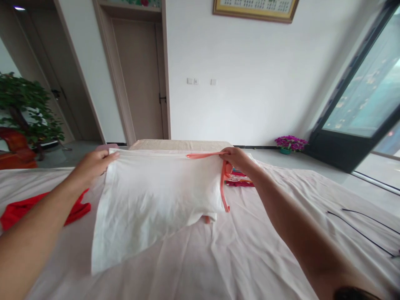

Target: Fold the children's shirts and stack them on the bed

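A white garment (153, 200) with coral-orange trim (222, 187) hangs stretched between my two hands above a bed covered in a pale pink sheet (218, 258). My left hand (93, 163) pinches its upper left corner, fingers closed on the cloth. My right hand (239, 158) grips the upper right corner where the orange trim runs, fingers closed. The lower edge of the garment rests on the sheet.
A red cloth (37, 208) lies on the bed at the left. A colourful folded item (239, 178) sits behind my right hand. A black cable (362, 233) crosses the sheet at right. A door, a potted plant (25, 108) and a large window (362, 96) surround the bed.
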A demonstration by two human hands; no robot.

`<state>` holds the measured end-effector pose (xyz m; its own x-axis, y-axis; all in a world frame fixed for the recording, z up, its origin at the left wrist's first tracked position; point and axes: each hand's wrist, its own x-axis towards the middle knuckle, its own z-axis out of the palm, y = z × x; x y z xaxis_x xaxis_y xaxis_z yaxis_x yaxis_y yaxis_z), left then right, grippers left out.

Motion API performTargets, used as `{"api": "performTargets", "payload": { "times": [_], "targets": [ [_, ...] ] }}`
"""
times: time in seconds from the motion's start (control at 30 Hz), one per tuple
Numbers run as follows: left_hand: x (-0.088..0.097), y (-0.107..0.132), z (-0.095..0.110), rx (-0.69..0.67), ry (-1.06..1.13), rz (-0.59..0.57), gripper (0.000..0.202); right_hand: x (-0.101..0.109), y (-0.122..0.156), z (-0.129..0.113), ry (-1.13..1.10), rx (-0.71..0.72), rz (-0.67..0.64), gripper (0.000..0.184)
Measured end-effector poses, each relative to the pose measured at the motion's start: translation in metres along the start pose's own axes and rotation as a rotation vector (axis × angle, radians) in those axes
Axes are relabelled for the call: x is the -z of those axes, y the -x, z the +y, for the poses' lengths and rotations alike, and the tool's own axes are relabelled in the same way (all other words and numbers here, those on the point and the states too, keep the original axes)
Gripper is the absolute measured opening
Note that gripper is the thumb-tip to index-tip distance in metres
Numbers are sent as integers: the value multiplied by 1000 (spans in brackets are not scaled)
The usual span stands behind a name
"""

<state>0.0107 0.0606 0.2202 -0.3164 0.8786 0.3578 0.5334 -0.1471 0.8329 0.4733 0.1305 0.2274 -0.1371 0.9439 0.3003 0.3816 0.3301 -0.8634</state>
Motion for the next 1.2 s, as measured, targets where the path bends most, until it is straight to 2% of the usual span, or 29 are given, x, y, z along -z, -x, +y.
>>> {"api": "performTargets", "payload": {
  "times": [0.07,0.13,0.2,0.27,0.33,0.37,0.43,0.53,0.6,0.67,0.73,0.83,1.03,1.2],
  "targets": [
    [-12,-24,-5,113,32,-15,60,-5,-31,8,33,-11,74,10],
    [-19,-43,2,139,78,20,59,-10,-56,5,-35,30,175,9],
    [-19,-56,16,71,152,80,57,-10,-71,-8,-77,154,287,16],
    [-15,-60,27,-27,244,139,56,-8,-74,-21,-26,319,369,22],
    [-10,-53,24,-109,315,163,58,-5,-64,-25,87,441,387,26],
    [-9,-47,14,-130,331,150,60,-5,-54,-22,150,470,373,27],
    [-9,-27,-18,-114,326,74,65,-8,-30,-5,284,481,294,31],
    [-15,10,-85,44,119,-139,72,-21,12,41,478,491,76,38],
    [-22,34,-125,87,-9,-285,65,-32,39,74,552,480,-51,38],
    [-28,54,-151,80,-130,-376,52,-40,62,99,628,463,-140,33],
    [-30,69,-163,56,-210,-441,41,-42,78,113,675,487,-222,28],
    [-27,82,-161,-1,-298,-468,33,-38,95,111,710,543,-273,22],
    [-13,112,-134,-360,-549,-496,16,-25,119,88,787,591,-372,17],
    [-6,149,-114,-398,-643,-611,18,-18,147,87,794,584,-458,21]
  ]
}}
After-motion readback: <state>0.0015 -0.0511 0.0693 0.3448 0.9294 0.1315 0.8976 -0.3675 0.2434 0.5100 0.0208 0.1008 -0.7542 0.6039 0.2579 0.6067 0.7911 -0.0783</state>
